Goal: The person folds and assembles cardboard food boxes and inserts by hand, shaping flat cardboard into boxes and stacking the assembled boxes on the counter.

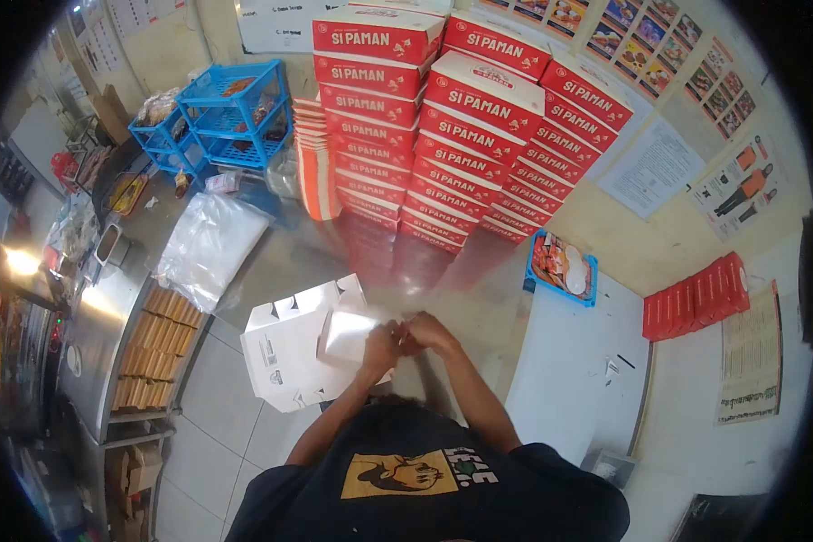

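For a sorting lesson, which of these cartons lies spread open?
The white carton by the left hand; the red-sided cartons behind it stand closed in stacks.

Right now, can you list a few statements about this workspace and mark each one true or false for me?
1. The left hand and right hand are close together. True.
2. Both hands are on the tall stacks of red boxes. False: they are beside the pale, flat cardboard.
3. The small blue basket is to the right of the tall stacks. True.
4. The clear plastic bags lie inside that basket. False: they lie left of the tall stacks.
5. The person's shirt is plain white. False: it is dark, with a printed picture.
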The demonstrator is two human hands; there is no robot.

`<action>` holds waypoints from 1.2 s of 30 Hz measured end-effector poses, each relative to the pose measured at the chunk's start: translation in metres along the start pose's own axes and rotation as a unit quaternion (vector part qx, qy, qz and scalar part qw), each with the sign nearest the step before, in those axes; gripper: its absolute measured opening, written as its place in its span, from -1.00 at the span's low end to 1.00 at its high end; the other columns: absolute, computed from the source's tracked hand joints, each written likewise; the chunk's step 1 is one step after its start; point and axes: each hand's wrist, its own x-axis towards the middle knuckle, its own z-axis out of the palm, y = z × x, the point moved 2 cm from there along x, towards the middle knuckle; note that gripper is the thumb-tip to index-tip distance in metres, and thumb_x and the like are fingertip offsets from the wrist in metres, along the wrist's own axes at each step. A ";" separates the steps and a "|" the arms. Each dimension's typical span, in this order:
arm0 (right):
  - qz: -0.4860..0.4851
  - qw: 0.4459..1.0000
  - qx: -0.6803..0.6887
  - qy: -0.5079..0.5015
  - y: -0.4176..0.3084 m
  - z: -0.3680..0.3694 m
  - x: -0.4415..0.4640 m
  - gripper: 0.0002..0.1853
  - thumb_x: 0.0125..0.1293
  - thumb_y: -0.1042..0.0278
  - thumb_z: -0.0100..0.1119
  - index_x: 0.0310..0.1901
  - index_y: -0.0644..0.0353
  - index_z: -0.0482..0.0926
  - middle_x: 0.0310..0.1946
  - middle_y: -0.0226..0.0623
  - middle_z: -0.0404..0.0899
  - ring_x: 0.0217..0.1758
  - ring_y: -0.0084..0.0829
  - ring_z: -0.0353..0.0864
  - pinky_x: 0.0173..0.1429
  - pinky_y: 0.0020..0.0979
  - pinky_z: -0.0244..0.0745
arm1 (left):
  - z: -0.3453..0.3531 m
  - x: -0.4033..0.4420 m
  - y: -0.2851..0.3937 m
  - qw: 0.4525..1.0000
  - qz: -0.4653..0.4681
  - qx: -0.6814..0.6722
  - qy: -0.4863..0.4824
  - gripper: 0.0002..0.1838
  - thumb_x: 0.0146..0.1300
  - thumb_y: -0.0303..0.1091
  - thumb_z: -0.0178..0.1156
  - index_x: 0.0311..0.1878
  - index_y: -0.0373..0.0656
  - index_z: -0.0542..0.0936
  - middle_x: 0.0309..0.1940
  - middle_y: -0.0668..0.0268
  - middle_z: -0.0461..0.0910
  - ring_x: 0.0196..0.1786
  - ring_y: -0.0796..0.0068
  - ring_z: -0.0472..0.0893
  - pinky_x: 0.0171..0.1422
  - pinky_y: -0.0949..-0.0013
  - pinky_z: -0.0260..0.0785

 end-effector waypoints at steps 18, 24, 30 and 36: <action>0.044 0.996 0.070 -0.012 0.022 0.002 -0.002 -0.63 0.48 0.19 0.09 -0.48 0.20 0.59 -0.64 -0.38 0.49 -0.61 -0.49 0.45 -0.52 -0.36 0.32 | 0.000 0.007 0.007 0.997 -0.054 -0.047 -0.024 -0.86 0.35 -0.37 0.19 -0.23 -0.25 0.58 -0.35 -0.10 0.67 -0.23 -0.15 0.69 -0.18 -0.06 0.50; 0.053 0.997 -0.009 -0.063 -0.026 -0.013 -0.041 -0.56 0.44 0.00 0.22 -0.42 0.24 0.68 -0.56 -0.37 0.59 -0.54 -0.59 0.47 -0.46 -0.42 0.35 | -0.029 0.004 -0.010 0.996 0.057 0.004 -0.072 -0.84 0.36 -0.39 0.18 -0.10 -0.22 0.66 -0.22 -0.05 0.73 -0.24 0.04 0.76 -0.21 0.10 0.57; -0.387 0.869 -0.212 0.226 -0.153 -0.054 -0.042 -0.47 0.29 -0.19 0.32 -0.21 0.26 0.72 -0.35 -0.16 0.74 -0.37 -0.25 0.67 -0.20 -0.17 0.54 | -0.187 0.047 0.038 0.993 -0.021 0.002 0.120 -0.64 0.44 -0.10 0.18 -0.32 -0.23 0.65 -0.43 0.06 0.61 -0.36 0.00 0.59 -0.24 0.07 0.37; -0.178 0.898 -0.337 -0.222 -0.139 -0.007 0.058 -0.32 0.13 -0.30 0.34 0.01 0.20 0.70 -0.03 -0.06 0.71 -0.01 -0.04 0.70 0.04 -0.07 0.57 | -0.186 0.103 -0.028 0.947 0.273 0.169 0.015 -0.65 0.47 -0.09 0.14 -0.21 -0.17 0.73 -0.15 0.18 0.63 0.04 0.06 0.54 0.11 0.04 0.40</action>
